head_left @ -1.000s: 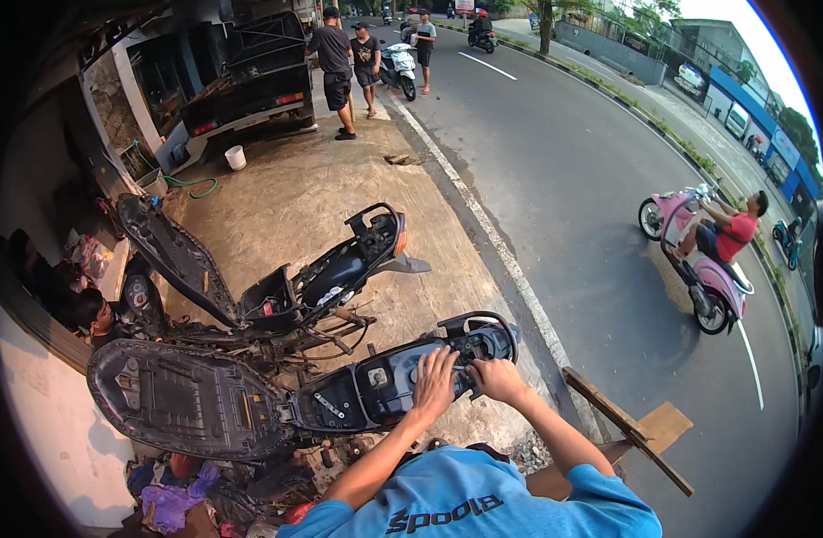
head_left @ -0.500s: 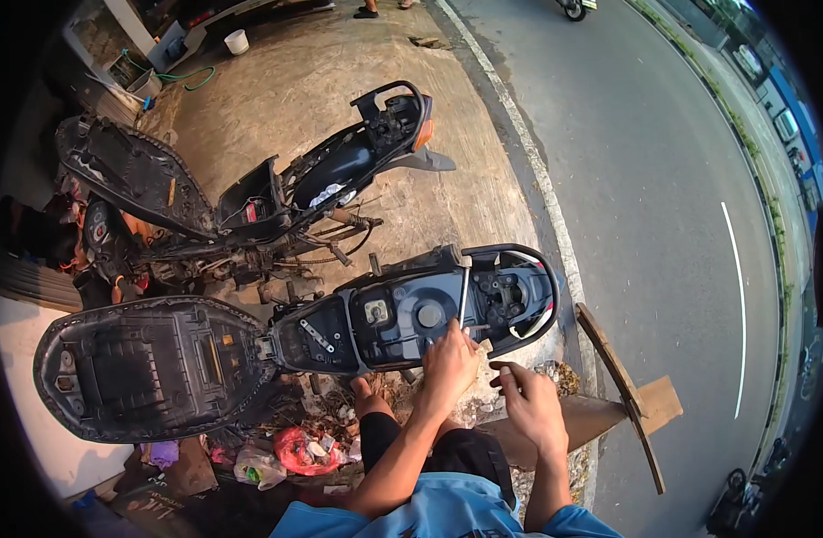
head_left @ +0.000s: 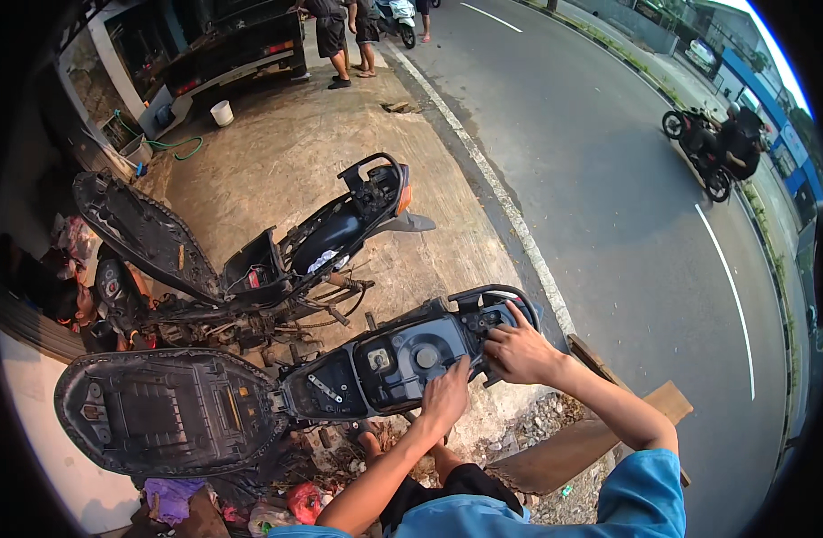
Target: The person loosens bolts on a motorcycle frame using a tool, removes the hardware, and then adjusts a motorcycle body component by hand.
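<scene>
A motorcycle with its seat flipped back lies across in front of me, its dark grey under-seat body [head_left: 420, 337] exposed. My left hand [head_left: 446, 396] is at the body's near edge, close to the round cap [head_left: 425, 358]. Its fingers are bent together; whatever is in them is hidden. My right hand [head_left: 522, 350] is over the tail, beside the black grab rail [head_left: 492, 289]. Its index finger stretches forward and the others curl. A flat metal spanner-like piece [head_left: 326, 388] lies in the front compartment. The upturned seat [head_left: 169, 412] shows its underside.
A second stripped motorcycle [head_left: 330, 235] stands beyond. A board [head_left: 573, 448] leans near my right, beside the road [head_left: 600, 197]. Plastic bags [head_left: 305, 502] lie by my feet. People [head_left: 339, 36] stand by a parked truck [head_left: 232, 54]; a motorcycle rider [head_left: 730, 148] is on the road.
My right hand has moved forward onto the motorcycle's tail. The long metal tool formerly upright at my left hand no longer shows. The view has tilted up, revealing people and the truck.
</scene>
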`<state>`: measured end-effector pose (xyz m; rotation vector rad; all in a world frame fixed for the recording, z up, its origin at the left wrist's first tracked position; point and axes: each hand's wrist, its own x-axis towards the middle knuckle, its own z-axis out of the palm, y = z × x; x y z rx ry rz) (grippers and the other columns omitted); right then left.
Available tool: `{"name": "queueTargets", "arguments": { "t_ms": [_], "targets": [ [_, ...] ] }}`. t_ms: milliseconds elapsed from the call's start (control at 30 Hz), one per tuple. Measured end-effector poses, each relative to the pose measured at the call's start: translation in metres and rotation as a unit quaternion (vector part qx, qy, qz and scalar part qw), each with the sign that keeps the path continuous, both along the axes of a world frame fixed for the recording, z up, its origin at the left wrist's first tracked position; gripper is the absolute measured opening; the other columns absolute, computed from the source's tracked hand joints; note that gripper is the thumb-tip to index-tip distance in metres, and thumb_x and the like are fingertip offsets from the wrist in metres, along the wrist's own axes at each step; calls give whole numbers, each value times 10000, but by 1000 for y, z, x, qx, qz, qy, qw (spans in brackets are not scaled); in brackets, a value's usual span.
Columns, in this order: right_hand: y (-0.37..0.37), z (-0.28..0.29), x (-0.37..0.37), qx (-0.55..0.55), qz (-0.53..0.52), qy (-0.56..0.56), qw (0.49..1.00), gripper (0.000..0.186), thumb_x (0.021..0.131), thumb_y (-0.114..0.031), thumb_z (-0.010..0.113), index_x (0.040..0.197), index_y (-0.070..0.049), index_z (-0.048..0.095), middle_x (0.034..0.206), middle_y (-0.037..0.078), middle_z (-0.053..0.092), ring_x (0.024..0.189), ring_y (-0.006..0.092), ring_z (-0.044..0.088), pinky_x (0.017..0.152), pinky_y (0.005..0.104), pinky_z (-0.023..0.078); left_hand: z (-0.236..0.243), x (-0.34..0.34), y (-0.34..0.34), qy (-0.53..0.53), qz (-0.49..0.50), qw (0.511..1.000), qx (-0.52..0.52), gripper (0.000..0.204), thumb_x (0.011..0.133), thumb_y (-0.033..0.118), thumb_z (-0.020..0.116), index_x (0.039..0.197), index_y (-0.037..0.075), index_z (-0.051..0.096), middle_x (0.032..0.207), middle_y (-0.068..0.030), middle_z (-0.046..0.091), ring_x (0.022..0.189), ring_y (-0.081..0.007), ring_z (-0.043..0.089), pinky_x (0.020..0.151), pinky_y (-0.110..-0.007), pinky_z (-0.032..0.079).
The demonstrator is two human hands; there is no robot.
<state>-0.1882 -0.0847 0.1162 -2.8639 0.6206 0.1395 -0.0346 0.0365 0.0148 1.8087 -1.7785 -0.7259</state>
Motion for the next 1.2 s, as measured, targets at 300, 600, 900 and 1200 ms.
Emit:
{"name": "queueTargets", "arguments": {
  "t_ms": [300,600,900,1200],
  "targets": [
    [78,-46,-21,11,-211,-149,966,224,896,-256,624,836,-44,589,778,150,609,763,344,648,633,455,525,25,-5,31,-173,131,973,-73,557,916,251,625,1381,3,444,1369,-254,438,1311,-412,393,1097,-555,273],
    [157,-92,17,90,-443,-301,840,221,865,-240,595,882,-37,680,824,193,687,731,388,668,632,499,524,-11,-27,22,480,242,822,190,417,1065,256,433,1047,-97,654,1004,-170,705,862,-224,675,784,-336,533],
    [173,-118,47,230,-459,-351,783,265,978,-227,435,1046,11,531,895,266,667,784,446,657,694,551,531,-3,2,-5,297,140,910,254,481,1061,175,338,977,-173,659,922,-239,711,795,-293,716,731,-374,598],
    [164,-122,76,324,-462,-412,716,304,1009,-236,372,1190,-10,463,1049,325,613,988,508,581,832,577,466,14,18,-26,199,113,935,270,452,1056,170,355,967,-159,651,917,-241,710,758,-291,715,699,-372,599]
  ]
}}
